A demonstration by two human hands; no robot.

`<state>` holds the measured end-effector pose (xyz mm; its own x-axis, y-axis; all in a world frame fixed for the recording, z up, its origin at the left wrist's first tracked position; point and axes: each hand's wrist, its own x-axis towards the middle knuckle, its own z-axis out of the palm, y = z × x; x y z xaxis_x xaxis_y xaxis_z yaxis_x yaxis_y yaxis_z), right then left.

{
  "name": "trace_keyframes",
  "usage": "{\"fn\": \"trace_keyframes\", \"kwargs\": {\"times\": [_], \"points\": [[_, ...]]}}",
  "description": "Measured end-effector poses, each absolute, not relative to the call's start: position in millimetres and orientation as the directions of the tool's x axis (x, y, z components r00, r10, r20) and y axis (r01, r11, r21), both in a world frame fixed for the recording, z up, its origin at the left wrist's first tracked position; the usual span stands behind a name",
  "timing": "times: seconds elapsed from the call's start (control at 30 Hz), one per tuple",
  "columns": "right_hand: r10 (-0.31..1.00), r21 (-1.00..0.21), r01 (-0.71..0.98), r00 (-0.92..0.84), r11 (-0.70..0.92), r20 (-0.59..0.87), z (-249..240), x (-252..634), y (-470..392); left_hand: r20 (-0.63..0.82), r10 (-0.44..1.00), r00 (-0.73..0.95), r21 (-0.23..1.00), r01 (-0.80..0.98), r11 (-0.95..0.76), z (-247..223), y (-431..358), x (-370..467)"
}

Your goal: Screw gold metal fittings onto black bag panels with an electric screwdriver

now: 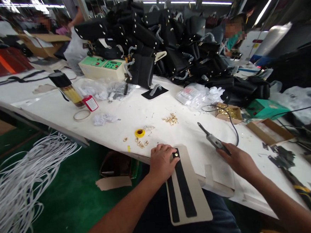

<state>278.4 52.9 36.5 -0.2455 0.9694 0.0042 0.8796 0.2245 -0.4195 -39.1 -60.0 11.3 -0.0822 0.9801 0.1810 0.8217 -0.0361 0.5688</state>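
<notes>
A beige panel [199, 195] with rounded corners, carrying two black straps [186, 192], slants from the table edge over my lap. My left hand [162, 162] holds its upper end down, with the thumb beside a gold stud [176, 154] on the strap end. What lies under those fingers is hidden. In my right hand [240, 160], just above the table, is a slim corded tool [213, 139] with a grey barrel and narrow dark tip, pointing up and left. Gold fittings [171, 119] lie in a small pile, with several loose ones [140, 143] nearer the edge beside a yellow ring-shaped piece [140, 133].
Black handbags [144, 35] are heaped at the back. A green-and-cream control box [101, 67], bottle [68, 89] and red container [90, 103] stand left. To the right are a box of gold parts [228, 113], an open carton [270, 131] and the tool's cord [236, 128].
</notes>
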Motion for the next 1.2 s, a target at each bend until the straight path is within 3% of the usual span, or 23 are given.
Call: {"fn": "trace_keyframes", "kwargs": {"times": [0.07,0.13,0.2,0.3,0.4,0.57,0.73,1.03,1.2], "points": [[0.986,-0.702,0.712,-0.131,0.018,-0.108,63.0,268.5,54.9,0.164,0.983,-0.079,0.565,0.824,-0.028,13.3,-60.4,-38.3],[0.994,-0.964,0.252,-0.046,-0.089,-0.104,92.7,250.8,54.0,0.146,0.986,-0.076,0.559,0.829,-0.019,15.1,-60.2,-37.5],[0.996,-0.984,-0.166,-0.074,-0.069,-0.057,118.2,225.3,50.3,0.131,0.989,-0.074,0.555,0.832,-0.012,15.7,-59.4,-37.0],[0.979,-0.918,-0.376,-0.199,-0.124,-0.051,135.4,179.1,39.4,0.121,0.991,-0.065,0.550,0.835,-0.013,15.2,-58.1,-36.8],[0.988,-0.927,-0.371,-0.155,-0.051,0.007,124.0,135.5,25.5,0.124,0.991,-0.057,0.543,0.839,-0.019,15.2,-57.8,-36.7],[0.968,-0.953,-0.238,-0.122,0.186,0.219,81.7,95.8,14.5,0.109,0.993,-0.047,0.544,0.839,-0.020,16.2,-57.7,-36.8],[0.938,-0.944,-0.095,-0.117,0.316,0.326,60.2,88.5,18.1,0.103,0.994,-0.046,0.557,0.830,-0.019,15.0,-57.4,-37.6],[0.929,-0.943,-0.004,-0.172,0.334,0.329,57.3,87.2,15.7,0.077,0.996,-0.047,0.563,0.826,-0.005,14.2,-56.1,-37.1],[0.926,-0.941,-0.074,-0.166,0.331,0.339,52.3,86.7,17.1,0.077,0.996,-0.046,0.566,0.824,-0.006,14.6,-56.2,-36.7]]}}
